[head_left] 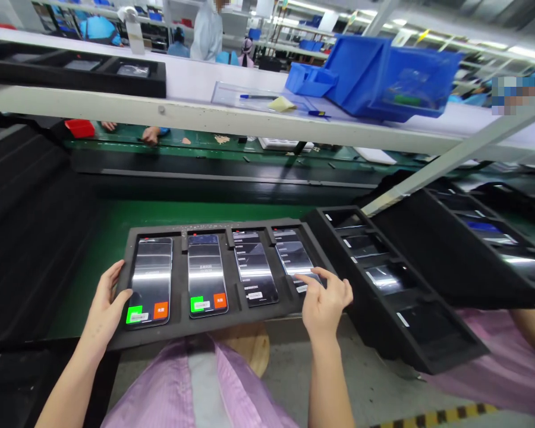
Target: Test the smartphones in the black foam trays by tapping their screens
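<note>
A black foam tray (181,279) holding several smartphones in a row lies in front of me. My left hand (108,300) grips its left edge, thumb on top beside the leftmost phone (151,279). That phone and the second phone (207,273) show a green and a red square at the bottom of their screens. The third phone (255,267) and the rightmost phone (293,258) show dark screens with list text. Over the rightmost phone is my right hand (324,300), its index finger stretched onto or just above the screen, the other fingers loosely bent.
To the right, another black tray (421,339) with phones stands tilted, near stacked trays (450,261). Black foam stacks (31,238) rise at left. Ahead, a white shelf (191,113) bears blue bins (383,77). Beyond, a co-worker's hand (150,135) is on the green bench.
</note>
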`<state>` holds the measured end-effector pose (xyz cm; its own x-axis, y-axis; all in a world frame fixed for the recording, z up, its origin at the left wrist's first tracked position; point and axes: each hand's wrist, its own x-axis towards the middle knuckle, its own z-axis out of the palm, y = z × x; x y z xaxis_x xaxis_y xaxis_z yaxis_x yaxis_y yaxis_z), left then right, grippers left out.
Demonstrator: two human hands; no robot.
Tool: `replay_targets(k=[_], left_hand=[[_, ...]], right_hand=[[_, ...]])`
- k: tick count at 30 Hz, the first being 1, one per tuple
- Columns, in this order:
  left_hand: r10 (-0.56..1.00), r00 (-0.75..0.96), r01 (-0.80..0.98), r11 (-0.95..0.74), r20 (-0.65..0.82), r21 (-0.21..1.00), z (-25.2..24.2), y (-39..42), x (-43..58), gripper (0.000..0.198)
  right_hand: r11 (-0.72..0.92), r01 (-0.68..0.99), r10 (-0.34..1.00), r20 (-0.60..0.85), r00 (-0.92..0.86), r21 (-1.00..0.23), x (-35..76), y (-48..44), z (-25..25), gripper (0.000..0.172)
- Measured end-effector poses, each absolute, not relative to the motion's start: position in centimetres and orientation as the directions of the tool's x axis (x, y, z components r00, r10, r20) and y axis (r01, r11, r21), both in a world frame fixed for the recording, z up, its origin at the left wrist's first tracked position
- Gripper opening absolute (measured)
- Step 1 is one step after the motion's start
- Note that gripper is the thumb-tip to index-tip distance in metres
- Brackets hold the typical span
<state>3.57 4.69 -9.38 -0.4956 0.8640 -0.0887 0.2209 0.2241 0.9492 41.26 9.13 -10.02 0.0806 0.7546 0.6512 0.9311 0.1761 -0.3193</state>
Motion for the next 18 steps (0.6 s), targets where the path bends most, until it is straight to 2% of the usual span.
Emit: replay_targets(k=[3,7,10,13,18], left_hand=[[0.847,-0.519,0.205,0.254,-0.115,0.945,-9.2,4.8,3.7,0.060],[0.866,-0.487,0.207,0.242,-0.115,0.948,-8.9,4.6,3.8,0.063],[0.879,-0.455,0.214,0.261,-0.140,0.941,-8.4,4.1,4.1,0.060],[0.895,-0.404,0.197,0.288,-0.190,0.937,-7.8,3.2,4.5,0.066],[0.906,-0.357,0.145,0.295,-0.228,0.945,-7.1,2.0,4.9,0.074]], right_hand=[[0.081,0.931,0.779,0.605,0.164,-0.356,42.5,9.3,-10.3,0.048],[0.031,0.946,0.855,0.499,0.142,-0.322,42.6,9.4,-10.4,0.047],[0.030,0.945,0.811,0.561,0.168,-0.327,42.7,9.1,-10.2,0.048],[0.041,0.937,0.737,0.644,0.207,-0.348,43.4,8.5,-10.1,0.048],[0.141,0.909,0.772,0.619,0.147,-0.392,44.3,7.6,-10.5,0.044]])
